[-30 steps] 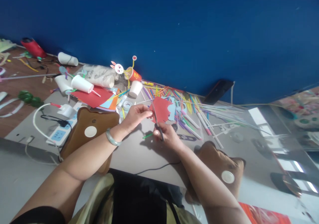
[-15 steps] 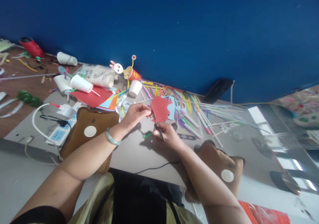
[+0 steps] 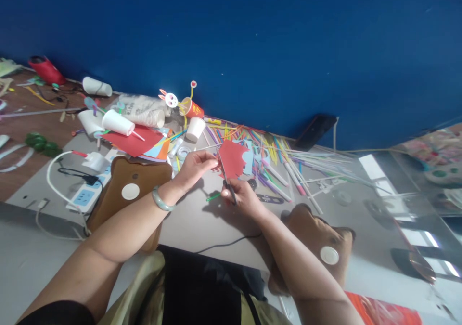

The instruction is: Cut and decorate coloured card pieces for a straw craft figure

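Left hand (image 3: 197, 166) pinches red paper (image 3: 233, 159) | right hand (image 3: 243, 197) grips scissors (image 3: 225, 175) | writing unreadable

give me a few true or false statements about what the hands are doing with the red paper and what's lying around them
1. The left hand pinches the red paper. True.
2. The right hand holds a glue stick. False: it holds scissors, blades at the paper.
3. The wall behind is blue. True.
4. The left wrist is bare. False: it wears a pale green bangle.
5. Coloured straws lie scattered beyond the paper. True.
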The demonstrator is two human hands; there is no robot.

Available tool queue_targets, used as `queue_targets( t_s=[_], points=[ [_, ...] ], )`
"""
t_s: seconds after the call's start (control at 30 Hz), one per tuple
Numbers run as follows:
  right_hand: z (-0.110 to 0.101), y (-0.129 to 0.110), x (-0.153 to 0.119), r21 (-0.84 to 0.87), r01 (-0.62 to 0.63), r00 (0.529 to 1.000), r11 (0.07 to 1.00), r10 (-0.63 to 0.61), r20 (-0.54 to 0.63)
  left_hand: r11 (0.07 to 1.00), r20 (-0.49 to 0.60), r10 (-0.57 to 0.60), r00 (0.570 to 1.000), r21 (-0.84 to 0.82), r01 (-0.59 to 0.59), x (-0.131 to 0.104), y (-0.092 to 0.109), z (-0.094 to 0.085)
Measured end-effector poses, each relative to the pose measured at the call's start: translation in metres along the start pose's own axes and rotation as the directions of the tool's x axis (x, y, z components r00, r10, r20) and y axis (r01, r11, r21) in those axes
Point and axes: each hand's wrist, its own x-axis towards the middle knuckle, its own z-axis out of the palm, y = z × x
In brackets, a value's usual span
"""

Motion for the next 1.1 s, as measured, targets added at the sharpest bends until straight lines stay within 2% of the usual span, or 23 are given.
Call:
queue_targets(
  t_s=[1.1],
  points=[
    [0.001, 0.0016, 0.0017, -0.01, -0.026, 1.0, 1.0, 0.026, -0.017, 1.0, -0.038, -0.003, 0.999, 0.01, 0.003, 0.0023, 0.0026, -0.0018]
  ],
)
